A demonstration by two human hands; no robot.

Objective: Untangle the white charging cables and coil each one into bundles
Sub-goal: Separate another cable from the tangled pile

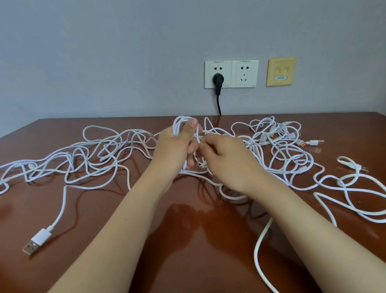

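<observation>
White cable coil [179, 120] loops round left hand [175, 148]; right hand [222, 153] pinches it.

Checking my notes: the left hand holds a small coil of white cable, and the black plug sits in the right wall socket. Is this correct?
Not quite: the head view shows the black plug in the left socket; the right socket is free. The left hand does hold the coil.
</observation>
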